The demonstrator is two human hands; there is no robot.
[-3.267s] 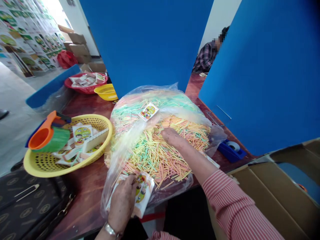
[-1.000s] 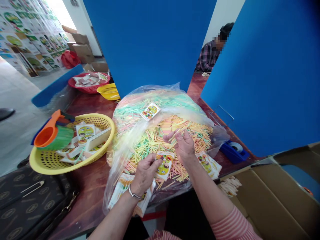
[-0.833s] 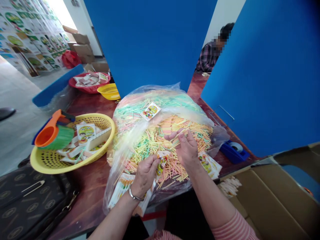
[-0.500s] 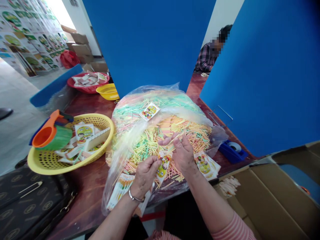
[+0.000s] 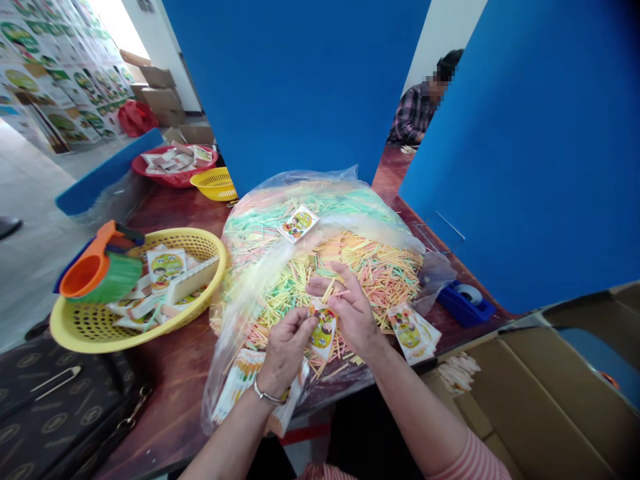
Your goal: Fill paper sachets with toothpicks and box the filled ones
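Plenty of print, nothing legible

No word, brand or number can be read. The held packet (image 5: 323,335) bears a round yellow-green cartoon emblem, its lettering too small to make out. Similar emblems stand on the far packet (image 5: 299,223) at centre, the basket packet (image 5: 166,268) at left and the right packets (image 5: 411,332). Print on the near packets (image 5: 240,383) is blurred. At near left, the bag (image 5: 45,393) repeats a pale oval emblem, its letters unclear. Far left, boxes (image 5: 30,83) show green logos with illegible text.

wearer's hands (image 5: 286,345) (image 5: 355,323): 2 | held packet (image 5: 323,338): 1 | sticks (image 5: 393,273): uncountable | baskets (image 5: 100,343) (image 5: 175,179) (image 5: 215,190): 3 | tape dispenser (image 5: 464,309): 1 | handbag (image 5: 50,417): 1 | co-worker (image 5: 413,112): 1
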